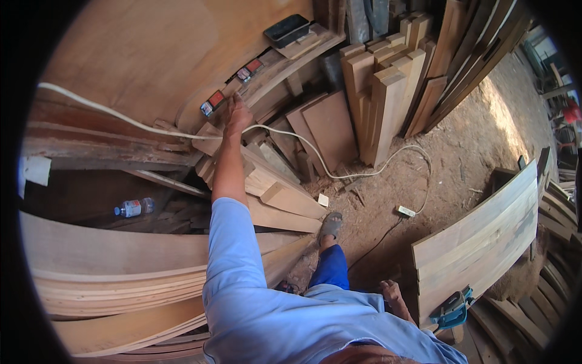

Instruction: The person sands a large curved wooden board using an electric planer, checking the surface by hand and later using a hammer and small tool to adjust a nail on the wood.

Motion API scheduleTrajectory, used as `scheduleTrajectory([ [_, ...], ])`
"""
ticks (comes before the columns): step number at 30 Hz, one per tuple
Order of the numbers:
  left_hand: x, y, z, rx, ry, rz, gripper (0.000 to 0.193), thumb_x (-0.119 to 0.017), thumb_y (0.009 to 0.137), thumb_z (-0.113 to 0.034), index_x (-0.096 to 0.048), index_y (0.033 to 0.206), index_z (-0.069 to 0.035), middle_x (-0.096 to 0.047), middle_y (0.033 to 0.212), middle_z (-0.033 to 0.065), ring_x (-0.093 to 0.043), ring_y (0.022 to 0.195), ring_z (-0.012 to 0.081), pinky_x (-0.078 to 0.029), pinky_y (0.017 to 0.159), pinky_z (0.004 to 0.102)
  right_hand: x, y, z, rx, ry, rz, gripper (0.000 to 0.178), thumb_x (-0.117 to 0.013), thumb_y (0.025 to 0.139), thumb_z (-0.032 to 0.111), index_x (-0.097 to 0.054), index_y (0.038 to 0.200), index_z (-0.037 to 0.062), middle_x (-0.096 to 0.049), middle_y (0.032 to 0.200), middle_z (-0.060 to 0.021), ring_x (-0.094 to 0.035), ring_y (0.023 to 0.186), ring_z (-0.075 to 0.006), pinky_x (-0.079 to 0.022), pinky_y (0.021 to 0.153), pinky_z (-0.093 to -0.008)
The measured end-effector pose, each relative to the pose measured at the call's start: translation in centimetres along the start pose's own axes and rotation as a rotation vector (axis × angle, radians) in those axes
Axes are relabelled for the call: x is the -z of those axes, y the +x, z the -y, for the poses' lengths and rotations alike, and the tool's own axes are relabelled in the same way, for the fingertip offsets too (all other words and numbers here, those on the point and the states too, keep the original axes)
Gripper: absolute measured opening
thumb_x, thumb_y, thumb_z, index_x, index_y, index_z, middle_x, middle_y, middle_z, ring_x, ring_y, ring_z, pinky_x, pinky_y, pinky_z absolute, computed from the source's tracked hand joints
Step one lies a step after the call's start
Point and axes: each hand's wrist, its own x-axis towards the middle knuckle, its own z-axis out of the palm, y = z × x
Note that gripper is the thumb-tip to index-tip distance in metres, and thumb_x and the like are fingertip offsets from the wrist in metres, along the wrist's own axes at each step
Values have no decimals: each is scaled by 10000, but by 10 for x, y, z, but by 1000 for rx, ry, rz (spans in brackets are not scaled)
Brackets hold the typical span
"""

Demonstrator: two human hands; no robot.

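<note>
My left hand [238, 115] reaches out to a narrow wooden ledge [279, 71] by the plywood wall, fingers stretched toward it. Just left of the fingers sits a small red and black box [212, 102]; a similar red box [250, 70] lies farther along. I see nothing held in that hand, though its underside is hidden. Down at my right side, my right hand [393, 292] hangs with its fingers curled in and no object showing. Near it stands a pale wooden panel [479, 227], with a teal power tool [453, 309] at its lower end.
A white cable [315, 151] runs across the wood and the floor to a socket block [406, 211]. Upright timber [388, 91] stands ahead. Curved boards [121, 249] are stacked on my left, near a plastic bottle [134, 207]. A black tray [286, 30] rests on the ledge's far end.
</note>
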Motion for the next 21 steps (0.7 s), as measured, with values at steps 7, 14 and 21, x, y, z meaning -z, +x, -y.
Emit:
scheduleTrajectory([
  [7, 16, -13, -40, 5, 263, 25, 398, -588, 942, -90, -608, 1329, -2, -611, 1259, 176, -551, 1234, 341, -474, 1048, 431, 6, 6, 0, -152, 223, -79, 262, -566, 1009, 260, -640, 1065, 15, -662, 799, -101, -618, 615, -183, -521, 530, -337],
  [14, -13, 37, 1, -130, 335, 45, 133, -653, 869, -165, -758, 900, -90, -745, 953, 189, -740, 905, 388, -609, 781, 489, -5, 13, 30, -105, 374, -45, 191, -563, 1010, 234, -575, 890, 86, -553, 700, -26, -492, 515, -120, -385, 425, -275],
  [21, -43, -11, -69, -298, -139, 113, 218, -542, 969, -146, -681, 1094, -33, -722, 1013, 228, -703, 975, 418, -551, 828, 526, -17, 5, 21, -104, 290, -210, 313, -592, 963, 306, -702, 933, 14, -654, 725, -75, -630, 623, -177, -522, 537, -325],
])
